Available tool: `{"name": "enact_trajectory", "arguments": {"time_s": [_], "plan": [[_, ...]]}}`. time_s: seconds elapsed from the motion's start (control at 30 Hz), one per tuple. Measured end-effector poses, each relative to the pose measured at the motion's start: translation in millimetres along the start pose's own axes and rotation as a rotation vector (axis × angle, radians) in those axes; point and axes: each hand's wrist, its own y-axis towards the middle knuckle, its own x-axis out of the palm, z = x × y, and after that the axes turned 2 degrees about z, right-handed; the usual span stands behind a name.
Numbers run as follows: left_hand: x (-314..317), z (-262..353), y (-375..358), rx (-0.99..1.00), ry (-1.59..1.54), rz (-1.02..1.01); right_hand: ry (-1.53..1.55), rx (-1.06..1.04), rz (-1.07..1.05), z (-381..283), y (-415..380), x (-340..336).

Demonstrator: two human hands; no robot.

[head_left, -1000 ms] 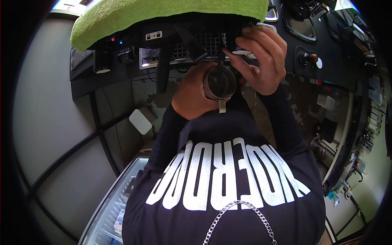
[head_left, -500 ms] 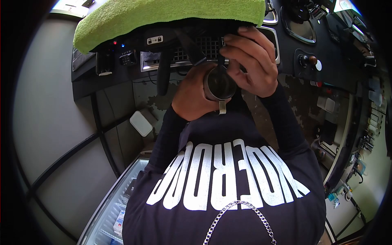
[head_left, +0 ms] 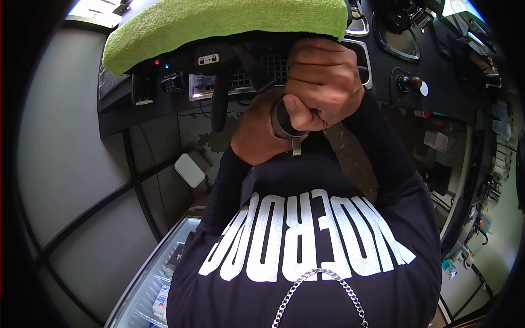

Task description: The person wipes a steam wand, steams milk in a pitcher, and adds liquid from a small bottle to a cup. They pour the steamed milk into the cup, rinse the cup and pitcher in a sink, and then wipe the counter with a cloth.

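Left hand point(head_left: 256, 134) wraps a small metal pitcher point(head_left: 284, 124) from the left side, fingers closed around its wall, holding it up under the front edge of the black espresso machine point(head_left: 229, 57). Pitcher handle point(head_left: 296, 146) sticks out on the near side, toward the person's chest, clear of both hands. Only the pitcher's left rim and part of its body show; the rest is covered.

Right hand point(head_left: 322, 87) is a tight fist directly above and to the right of the pitcher, touching or overlapping its rim, knuckles up against the machine's underside. What the fist is clamped on is hidden inside the fingers, cannot tell. Thumb lies across the front, just over the pitcher's mouth.

Edges: machine front runs straight across just beyond both hands; green towel point(head_left: 229, 22) lies on top of it, overhanging slightly above the right fist. A black portafilter handle point(head_left: 219, 98) hangs down just left of the left hand, near but apart. Metal drip grille point(head_left: 273, 63) sits behind the fist.

Room: tight above and beyond the grip, machine blocks it. Open space lies toward the person, between hands and dark shirt point(head_left: 306, 240), and to the left below the counter, over the tiled floor. Right of the fist the black counter point(head_left: 437, 93) with a knob point(head_left: 415, 82) is near, apart.
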Motion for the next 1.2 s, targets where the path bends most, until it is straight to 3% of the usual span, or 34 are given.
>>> {"name": "enact_trajectory", "arguments": {"time_s": [0.7, 0.77, 0.9, 0.97, 1.2], "plan": [[-0.4, 3.9, -1.3, -0.011, -0.037, 0.031, -0.012, 0.034, 0.022, -1.7, -2.0, -1.6], [0.6, 3.1, -1.5, -0.032, -0.058, 0.012, -0.041, 0.042, -0.086, -1.2, -2.9, -7.6], [0.9, 2.4, -1.0, -0.028, -0.047, 0.013, -0.033, 0.052, -0.09, -1.7, -2.1, -6.5], [0.9, 2.8, -0.8, -0.035, -0.055, 0.001, -0.001, 0.051, 0.003, -3.1, -0.9, -1.1], [0.0, 7.7, -0.8, -0.048, -0.098, 0.04, 0.02, 0.063, 0.031, -3.8, -1.5, -1.7]]}}
